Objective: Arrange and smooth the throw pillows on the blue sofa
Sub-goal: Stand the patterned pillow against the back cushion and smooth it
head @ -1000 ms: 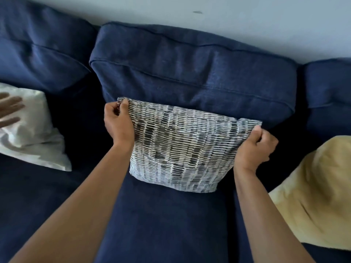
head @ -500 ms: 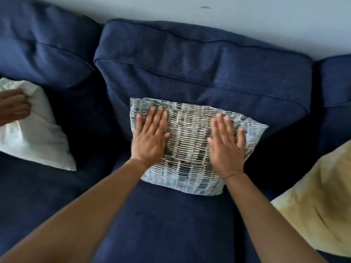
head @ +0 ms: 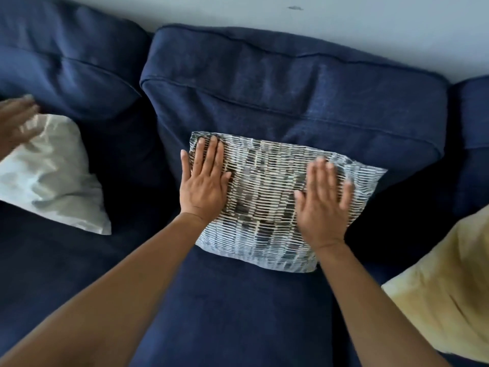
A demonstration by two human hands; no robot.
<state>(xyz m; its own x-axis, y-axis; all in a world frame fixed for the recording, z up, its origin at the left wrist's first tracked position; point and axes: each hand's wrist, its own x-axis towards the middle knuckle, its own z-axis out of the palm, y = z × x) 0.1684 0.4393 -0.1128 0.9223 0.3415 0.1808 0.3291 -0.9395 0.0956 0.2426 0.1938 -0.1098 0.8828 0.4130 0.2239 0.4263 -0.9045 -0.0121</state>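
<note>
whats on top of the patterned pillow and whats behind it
Both hands lie flat on the patterned pillow: left hand, right hand. Behind it stands the blue back cushion; the pillow covers that cushion's lower part.

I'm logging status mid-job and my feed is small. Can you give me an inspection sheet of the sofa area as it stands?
Surface: blue sofa, seat and back cushions in view.
Job's things: patterned pillow leaning on the middle back cushion; white pillow at left, creased; yellow pillow at right, partly out of frame.
Clutter: nothing seen.
Grippers: left hand and right hand open, flat on the patterned pillow; right one blurred.
Cables: nothing seen.
Surroundings: pale wall behind with a small dark mark; another person's hand at the white pillow, blurred.
</note>
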